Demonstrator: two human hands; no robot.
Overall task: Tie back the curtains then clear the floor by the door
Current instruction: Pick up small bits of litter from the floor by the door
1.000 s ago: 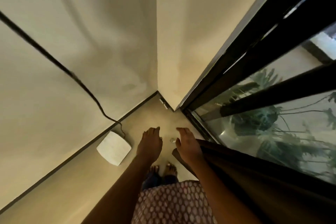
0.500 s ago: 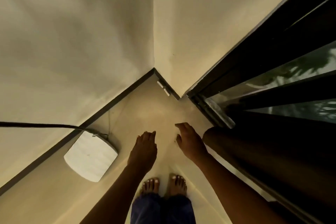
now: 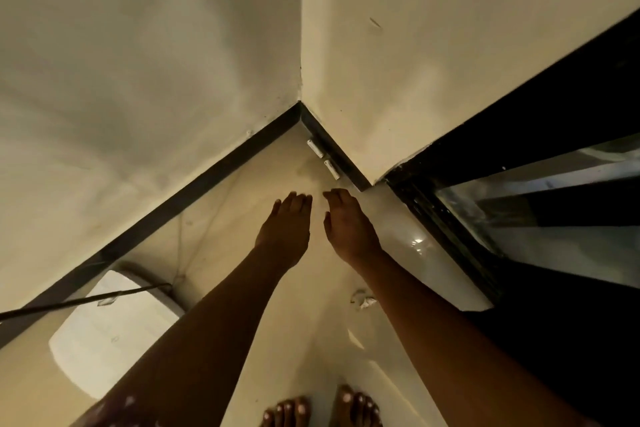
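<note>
I look down into a room corner beside a glass door [image 3: 540, 218]. My left hand [image 3: 285, 229] and my right hand [image 3: 348, 224] reach down side by side over the pale floor [image 3: 242, 204], fingers straight and empty. Two small white cylinders, like batteries, [image 3: 323, 158] lie against the dark skirting just beyond my fingertips. A small crumpled white scrap [image 3: 362, 300] lies on the floor beside my right forearm. The dark curtain [image 3: 561, 350] hangs at the lower right, next to my right arm.
A white rounded box [image 3: 104, 333] with a black cable [image 3: 69, 303] sits on the floor by the left wall. My bare feet [image 3: 322, 409] stand at the bottom edge. Black door frame [image 3: 443, 218] runs along the right.
The view has dropped lower toward the corner. Both hands have moved forward and down, nearer the white cylinders. The scrap that lay between my hands now lies behind them.
</note>
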